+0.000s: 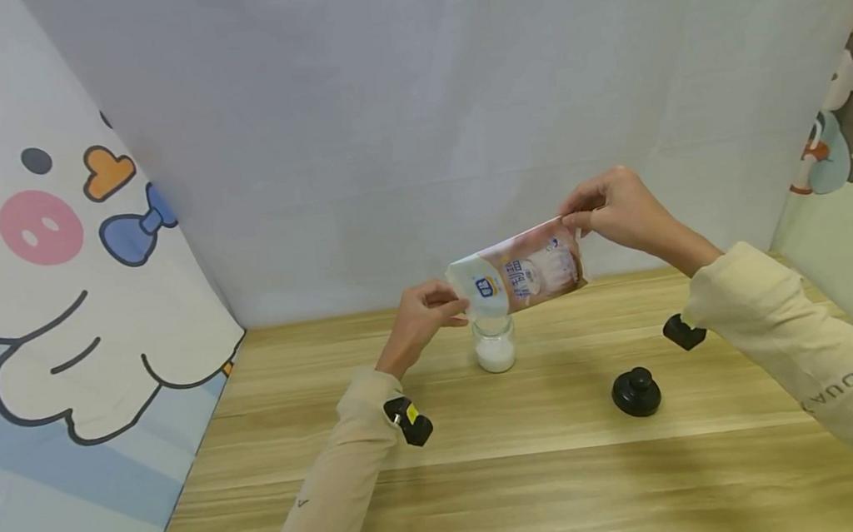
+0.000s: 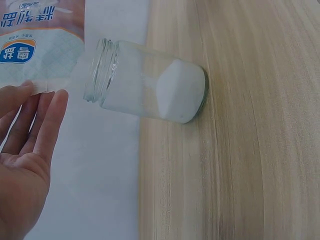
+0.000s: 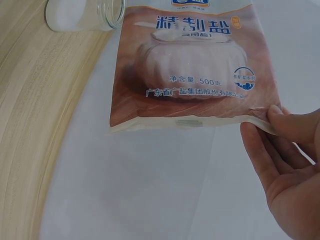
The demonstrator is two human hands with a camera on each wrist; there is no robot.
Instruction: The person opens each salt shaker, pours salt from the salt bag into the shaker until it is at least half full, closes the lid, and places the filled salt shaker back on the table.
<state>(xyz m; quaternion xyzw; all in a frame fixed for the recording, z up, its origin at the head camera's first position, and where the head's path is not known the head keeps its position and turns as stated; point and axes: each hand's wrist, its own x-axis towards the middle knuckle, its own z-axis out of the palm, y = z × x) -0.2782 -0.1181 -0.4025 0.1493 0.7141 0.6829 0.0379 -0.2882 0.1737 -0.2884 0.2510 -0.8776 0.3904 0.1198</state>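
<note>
While the left hand [image 1: 416,319] and right hand [image 1: 621,210] pinch opposite ends of a salt packet [image 1: 525,271] tilted above the glass jar [image 2: 130,77], white salt [image 2: 181,91] fills only the jar's lower part, and the black knobbed lid [image 1: 636,395] lies off, near right.

A brown-and-white salt packet [image 1: 520,269] slants above an upright, partly filled glass jar [image 1: 495,347].

The salt packet [image 3: 195,65] looks smooth plastic, the jar [image 2: 130,80] glossy glass, the knobbed lid [image 1: 636,395] plastic, the tabletop [image 1: 505,494] grained wood.
</note>
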